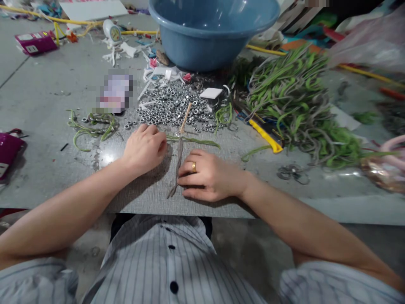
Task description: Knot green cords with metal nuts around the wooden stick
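My left hand (144, 147) rests on the grey table (47, 97) with its fingers curled, pinching the end of a thin green cord (196, 141) that runs off to the right. My right hand (209, 175), with a gold ring, lies beside it, fingers closed on a grey-brown cord (177, 169) that runs down toward the table's near edge. Just beyond both hands lies a heap of small metal nuts (172, 107) with a thin wooden stick (185, 118) standing in it.
A big pile of green and grey cords (297, 101) fills the right side. A blue plastic basin (211, 29) stands at the back. A yellow utility knife (264, 133), a small bunch of cords with nuts (93, 124) and pink bags (8, 150) lie around.
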`<control>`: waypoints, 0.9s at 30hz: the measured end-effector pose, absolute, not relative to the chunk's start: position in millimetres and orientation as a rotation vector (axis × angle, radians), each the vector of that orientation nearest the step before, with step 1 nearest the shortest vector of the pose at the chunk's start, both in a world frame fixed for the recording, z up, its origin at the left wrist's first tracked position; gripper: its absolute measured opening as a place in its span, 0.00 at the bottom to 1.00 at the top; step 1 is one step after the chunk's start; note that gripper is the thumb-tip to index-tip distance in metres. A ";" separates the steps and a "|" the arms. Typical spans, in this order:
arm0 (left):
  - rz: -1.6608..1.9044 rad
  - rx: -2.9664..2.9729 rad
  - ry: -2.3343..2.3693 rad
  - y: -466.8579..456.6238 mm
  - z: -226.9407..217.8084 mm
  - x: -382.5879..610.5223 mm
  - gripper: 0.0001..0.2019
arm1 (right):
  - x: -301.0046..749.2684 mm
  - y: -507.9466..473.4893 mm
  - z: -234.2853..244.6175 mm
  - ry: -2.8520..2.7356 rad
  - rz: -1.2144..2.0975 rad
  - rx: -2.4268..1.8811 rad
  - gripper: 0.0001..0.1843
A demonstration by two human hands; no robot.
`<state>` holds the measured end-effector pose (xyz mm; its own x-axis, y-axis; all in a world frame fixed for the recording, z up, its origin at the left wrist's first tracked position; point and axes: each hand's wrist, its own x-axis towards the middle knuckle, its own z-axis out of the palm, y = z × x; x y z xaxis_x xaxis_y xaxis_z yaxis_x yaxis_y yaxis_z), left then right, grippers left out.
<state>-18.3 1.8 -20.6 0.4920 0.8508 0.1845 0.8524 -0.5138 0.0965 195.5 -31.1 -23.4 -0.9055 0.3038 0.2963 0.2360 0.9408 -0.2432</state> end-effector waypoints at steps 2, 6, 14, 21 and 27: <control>-0.460 -2.673 -1.448 2.7 -24.7 -20.2 0.11 | 196.5 -30.2 -25.1 -2.717 0.339 -0.360 0.13; -0.632 -2.738 -1.186 3.1 -29.7 -20.1 0.15 | 205.6 -20.0 -34.6 -2.513 0.305 -0.539 0.12; -0.649 -2.693 -1.156 1.0 -22.2 -18.7 0.10 | 212.1 -5.0 -48.4 -2.444 0.206 -0.916 0.15; -0.557 -2.617 -1.363 -0.7 -18.3 -20.7 0.15 | 207.9 -4.8 -48.9 -2.512 0.117 -0.960 0.18; -0.597 -2.953 -0.925 1.0 -20.3 -20.9 0.15 | 208.9 -5.1 -51.9 -2.532 0.103 -0.883 0.15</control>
